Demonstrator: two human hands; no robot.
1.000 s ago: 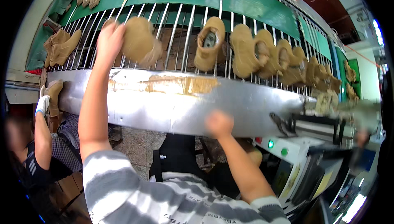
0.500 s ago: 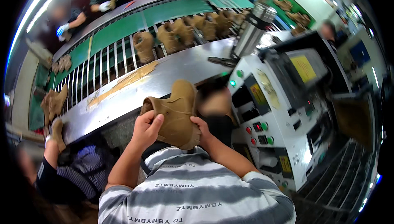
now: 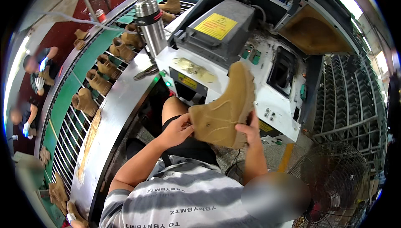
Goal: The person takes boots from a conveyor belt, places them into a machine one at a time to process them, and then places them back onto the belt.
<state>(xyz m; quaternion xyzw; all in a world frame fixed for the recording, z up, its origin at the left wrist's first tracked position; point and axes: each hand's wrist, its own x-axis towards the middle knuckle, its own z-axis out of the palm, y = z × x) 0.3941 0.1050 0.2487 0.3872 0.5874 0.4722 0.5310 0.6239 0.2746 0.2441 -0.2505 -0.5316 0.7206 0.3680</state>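
A tan ankle boot (image 3: 223, 113) is held up in front of my body, its toe pointing up and its sole turned to the right. My left hand (image 3: 177, 132) grips the boot at its top opening, fingers closed on the edge. My right hand (image 3: 249, 131) is wrapped round the sole near the heel, the thumb on the side of the upper. Part of the right fingers is hidden behind the boot. Just beyond the boot stands a white machine (image 3: 217, 86) with a grey cover (image 3: 227, 23).
Left of me runs a metal ledge (image 3: 121, 102) beside a roller conveyor (image 3: 69, 134) bearing several tan boots (image 3: 98, 81). A steel flask (image 3: 151, 27) and dark pliers (image 3: 146, 72) rest on the ledge. At right are a wire-guarded fan (image 3: 334, 182) and a dark rack (image 3: 348, 98). Co-workers sit across the conveyor.
My view and body have turned right, toward the machine. The boot has moved right with both hands and tilted, its sole now facing right. Both hands keep hold of it.
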